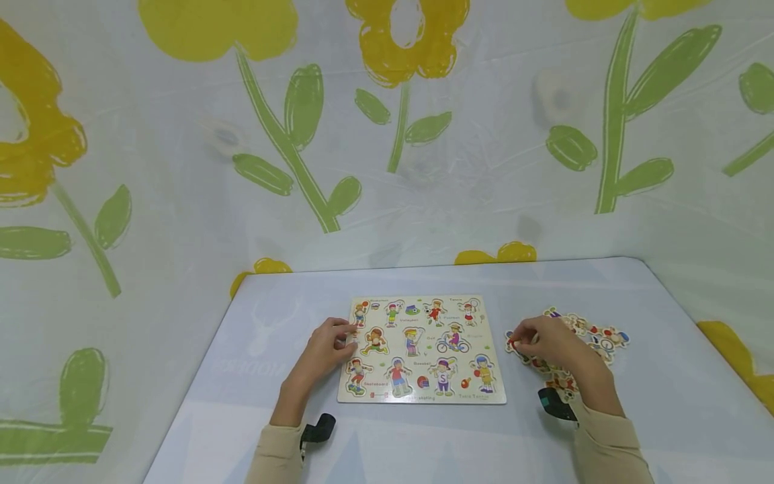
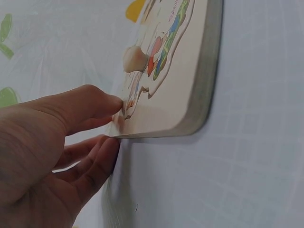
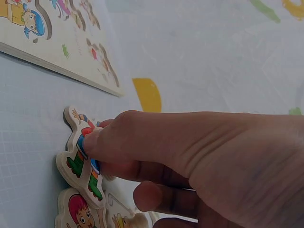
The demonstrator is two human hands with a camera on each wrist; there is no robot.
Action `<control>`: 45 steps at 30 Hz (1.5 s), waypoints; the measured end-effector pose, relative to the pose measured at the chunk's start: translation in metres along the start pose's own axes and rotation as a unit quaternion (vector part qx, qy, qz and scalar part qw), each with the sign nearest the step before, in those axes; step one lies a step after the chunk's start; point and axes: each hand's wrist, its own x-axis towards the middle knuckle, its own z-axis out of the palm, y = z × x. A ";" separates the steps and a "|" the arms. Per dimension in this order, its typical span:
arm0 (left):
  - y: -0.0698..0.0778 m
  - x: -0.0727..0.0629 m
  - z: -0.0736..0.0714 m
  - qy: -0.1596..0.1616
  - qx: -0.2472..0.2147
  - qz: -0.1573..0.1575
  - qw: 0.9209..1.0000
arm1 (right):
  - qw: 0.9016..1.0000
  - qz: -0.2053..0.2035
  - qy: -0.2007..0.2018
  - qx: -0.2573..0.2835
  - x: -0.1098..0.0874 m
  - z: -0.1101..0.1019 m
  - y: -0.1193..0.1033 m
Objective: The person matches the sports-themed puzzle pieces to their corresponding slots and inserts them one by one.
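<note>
A wooden puzzle board (image 1: 497, 397) with printed sports figures lies on the table. My left hand (image 1: 326, 346) holds its left edge, thumb at the upper face and fingers against the side. In the left wrist view a round wooden knob (image 2: 135, 59) stands up from the board near the thumb. To the right of the board, my right hand (image 1: 549, 341) pinches a roller-skater puzzle piece (image 3: 72, 153) between thumb and fingers. The thumb covers part of the figure. This piece overlaps a red-haired figure piece (image 3: 78, 211) in the right wrist view.
Several loose puzzle pieces (image 1: 607, 338) lie heaped under and beyond the right hand. The white table (image 1: 417, 444) reaches back to a flower-patterned curtain (image 1: 387, 202), which also hangs at both sides. A dark camera (image 1: 317, 428) sits at the left wrist, another (image 1: 556, 405) at the right.
</note>
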 end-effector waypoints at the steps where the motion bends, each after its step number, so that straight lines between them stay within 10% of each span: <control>1: 0.000 0.000 0.000 0.001 0.000 0.001 1.000 | 1.000 -0.001 -0.001 0.000 0.000 0.000 0.000; 45: 0.003 -0.002 0.000 0.004 -0.008 -0.022 1.000 | 0.999 -0.024 0.009 -0.045 0.002 0.004 -0.029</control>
